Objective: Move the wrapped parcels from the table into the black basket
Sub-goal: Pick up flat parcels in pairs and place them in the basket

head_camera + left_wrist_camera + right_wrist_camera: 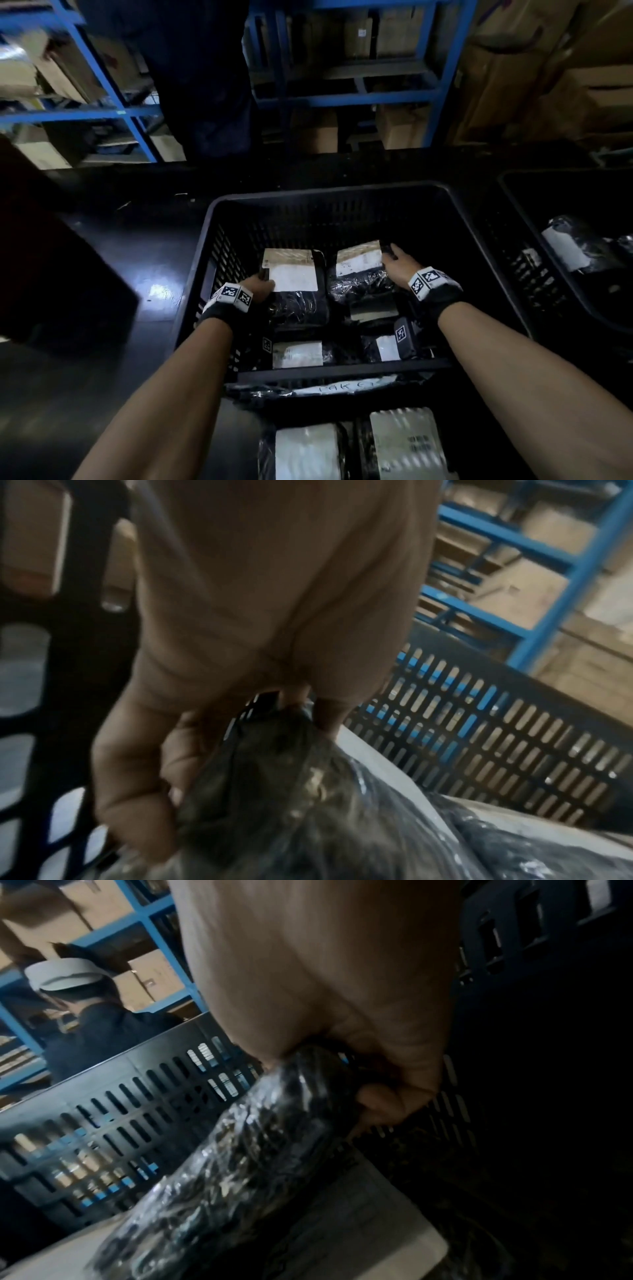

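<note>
I have each hand's grip clasping a parcel: left hand (pixel 259 286) on the left parcel (pixel 295 274), right hand (pixel 399 262) on the right parcel (pixel 358 270), low in the basket (pixel 329 195) so they lie flat side by side.

I see the dark, glossy table (pixel 113 260) carrying the black basket (pixel 329 197), a second black basket (pixel 513 192) at its right, and what look like two wrapped parcels (pixel 308 448) near me.

Head view looks steeply down into the black basket (pixel 308 197); both wrist views sit close inside it.
</note>
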